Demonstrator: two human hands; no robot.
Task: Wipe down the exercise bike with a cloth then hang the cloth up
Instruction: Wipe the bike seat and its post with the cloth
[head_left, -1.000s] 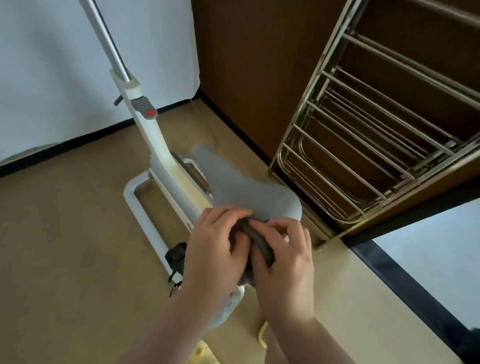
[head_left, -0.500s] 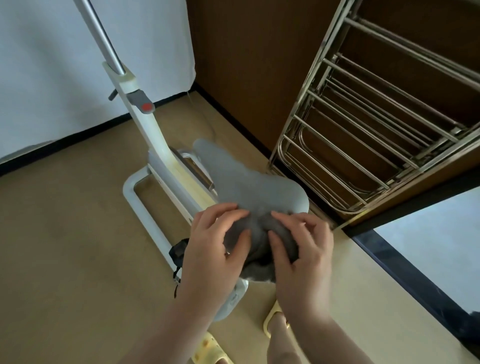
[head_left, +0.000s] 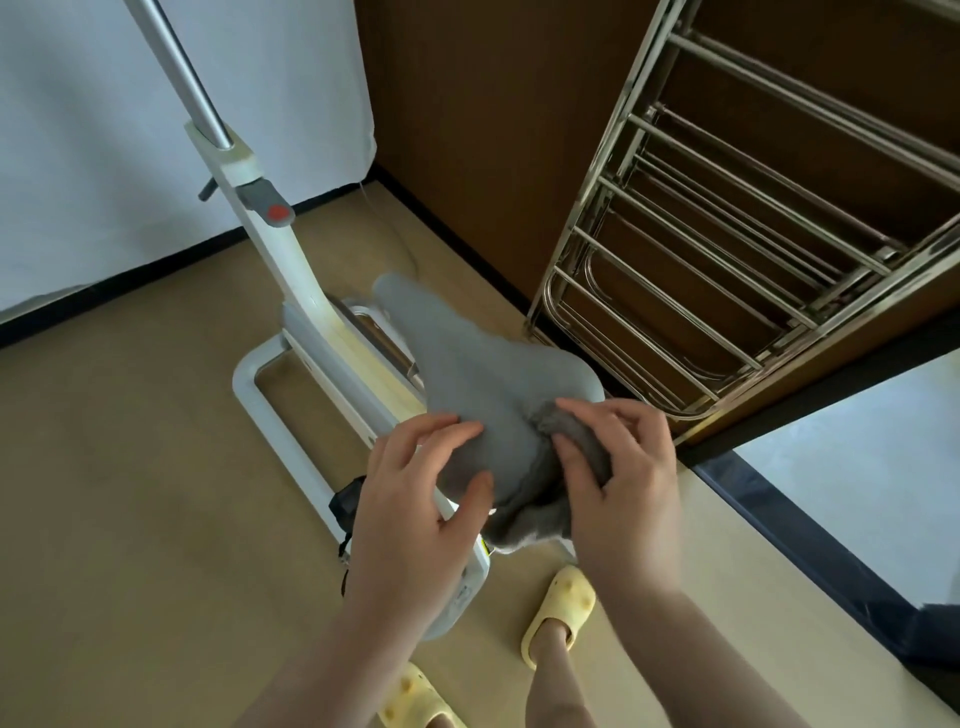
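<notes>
One exercise bike (head_left: 291, 322) stands at the centre, with one grey saddle (head_left: 483, 364) and one red button (head_left: 277, 212) at eleven o'clock. Two hands, the left hand (head_left: 415, 499) and right hand (head_left: 623, 478), meet on one dark cloth (head_left: 576, 441). Two yellow slippers (head_left: 561, 613) show at six o'clock, and one metal drying rack (head_left: 727, 249) leans at two o'clock.

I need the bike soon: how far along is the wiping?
Done: cannot tell. In hand: the right hand grips the cloth on the saddle; the left hand rests there too. Left: hanging the cloth, perhaps on the metal rack.
</notes>
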